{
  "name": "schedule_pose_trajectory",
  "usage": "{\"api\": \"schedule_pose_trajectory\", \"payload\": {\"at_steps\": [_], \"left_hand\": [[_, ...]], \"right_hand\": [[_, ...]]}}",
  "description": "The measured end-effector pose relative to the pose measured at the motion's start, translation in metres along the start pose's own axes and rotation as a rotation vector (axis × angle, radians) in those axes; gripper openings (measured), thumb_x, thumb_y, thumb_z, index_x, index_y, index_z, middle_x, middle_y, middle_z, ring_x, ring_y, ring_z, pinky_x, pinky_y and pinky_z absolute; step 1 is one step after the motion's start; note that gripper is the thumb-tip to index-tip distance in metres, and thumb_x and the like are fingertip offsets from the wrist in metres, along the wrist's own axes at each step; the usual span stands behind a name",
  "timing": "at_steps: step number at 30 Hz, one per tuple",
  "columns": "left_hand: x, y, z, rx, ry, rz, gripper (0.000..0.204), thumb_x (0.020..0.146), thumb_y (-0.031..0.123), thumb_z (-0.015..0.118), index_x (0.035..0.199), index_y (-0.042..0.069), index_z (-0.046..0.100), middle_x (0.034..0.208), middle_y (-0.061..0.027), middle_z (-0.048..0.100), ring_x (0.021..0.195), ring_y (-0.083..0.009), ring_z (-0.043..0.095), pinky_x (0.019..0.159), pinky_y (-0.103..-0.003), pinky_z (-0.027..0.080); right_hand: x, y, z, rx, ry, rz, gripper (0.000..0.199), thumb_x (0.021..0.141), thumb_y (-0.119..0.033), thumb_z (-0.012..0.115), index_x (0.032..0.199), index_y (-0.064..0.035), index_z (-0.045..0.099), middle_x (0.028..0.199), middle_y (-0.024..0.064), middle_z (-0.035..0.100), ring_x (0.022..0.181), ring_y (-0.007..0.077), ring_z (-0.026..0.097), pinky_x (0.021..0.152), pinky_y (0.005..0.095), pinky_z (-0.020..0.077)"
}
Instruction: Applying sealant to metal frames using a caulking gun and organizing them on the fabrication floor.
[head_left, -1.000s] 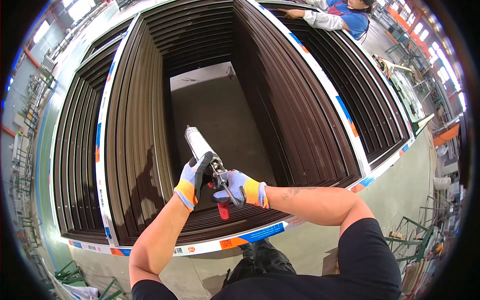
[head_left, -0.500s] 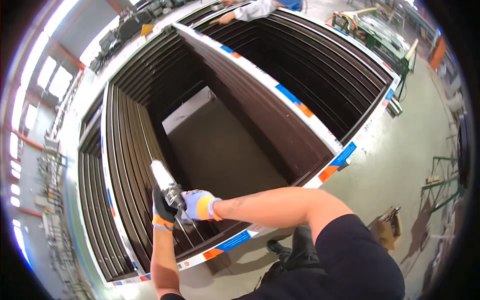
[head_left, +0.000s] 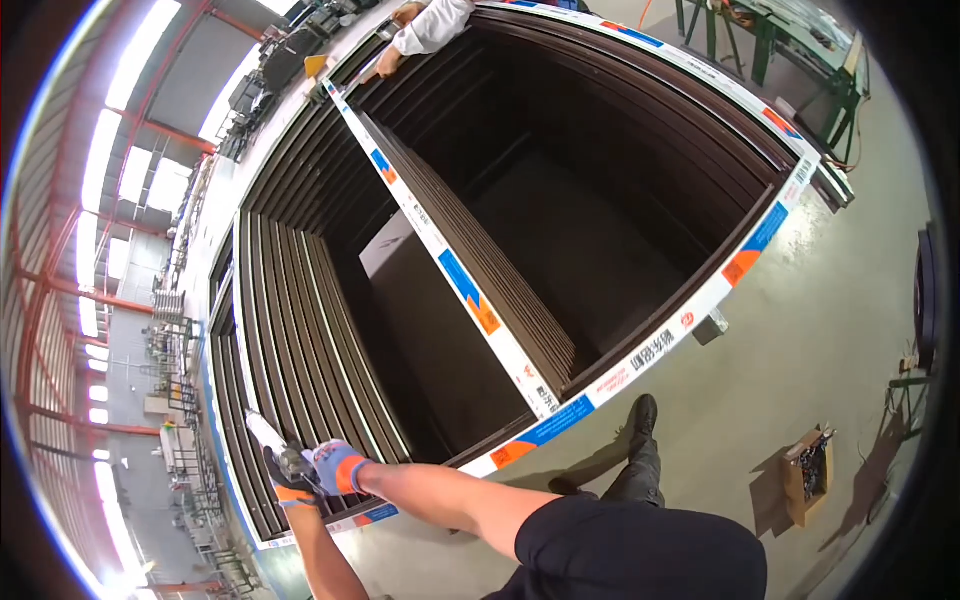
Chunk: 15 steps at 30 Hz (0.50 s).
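At the near left corner of a stack of dark brown window frames [head_left: 310, 340], both my gloved hands hold a caulking gun with a white tube [head_left: 265, 431]. My left hand [head_left: 287, 488] is wrapped round the gun's body from the left side. On the right, my right hand [head_left: 338, 467] is closed round its rear part; the gun's handle is mostly hidden by the glove. The gun's tube slants up and left over the left bars of the stack. White tape [head_left: 412, 205] with blue and orange patches covers the top frame's bars.
At the far end a co-worker's hand [head_left: 388, 62], in a white sleeve [head_left: 437, 25], rests on the frames. A cardboard box of small parts [head_left: 808, 478] stands on the floor at right. A green workbench [head_left: 790, 45] is at the back right; machinery lines the left.
My view has shifted right, so more of the stack's right part shows. My hands and the gun now lie further left over the frames, toward the near left corner.
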<state>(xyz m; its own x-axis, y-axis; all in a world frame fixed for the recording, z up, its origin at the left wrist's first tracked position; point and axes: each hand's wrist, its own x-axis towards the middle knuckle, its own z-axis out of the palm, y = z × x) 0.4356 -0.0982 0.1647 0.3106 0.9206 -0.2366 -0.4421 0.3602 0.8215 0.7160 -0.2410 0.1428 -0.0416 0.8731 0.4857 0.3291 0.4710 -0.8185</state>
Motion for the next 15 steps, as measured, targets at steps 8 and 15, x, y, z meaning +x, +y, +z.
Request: {"api": "schedule_pose_trajectory", "payload": {"at_steps": [8, 15], "left_hand": [[-0.047, -0.059, 0.155, 0.324, 0.291, 0.126, 0.052, 0.084, 0.060, 0.062, 0.086, 0.007, 0.064, 0.074, -0.0055, 0.067, 0.062, -0.0203, 0.063, 0.061, -0.034, 0.056], [-0.011, -0.041, 0.118, 0.167, -0.077, 0.163, 0.061, 0.091, 0.065, 0.047, 0.122, 0.013, 0.058, 0.093, -0.0058, 0.063, 0.074, -0.0220, 0.061, 0.067, -0.042, 0.054]], "right_hand": [[-0.017, 0.027, -0.017, 0.061, 0.002, -0.142, 0.036, 0.079, -0.023, 0.059, 0.111, -0.0068, 0.060, 0.092, 0.0160, 0.068, 0.087, 0.0317, 0.066, 0.080, 0.0434, 0.0469], [-0.012, -0.006, -0.046, 0.353, 0.147, 0.049, 0.035, 0.080, -0.036, 0.065, 0.106, -0.0129, 0.065, 0.089, 0.0187, 0.069, 0.088, 0.0391, 0.066, 0.076, 0.0457, 0.0514]]}}
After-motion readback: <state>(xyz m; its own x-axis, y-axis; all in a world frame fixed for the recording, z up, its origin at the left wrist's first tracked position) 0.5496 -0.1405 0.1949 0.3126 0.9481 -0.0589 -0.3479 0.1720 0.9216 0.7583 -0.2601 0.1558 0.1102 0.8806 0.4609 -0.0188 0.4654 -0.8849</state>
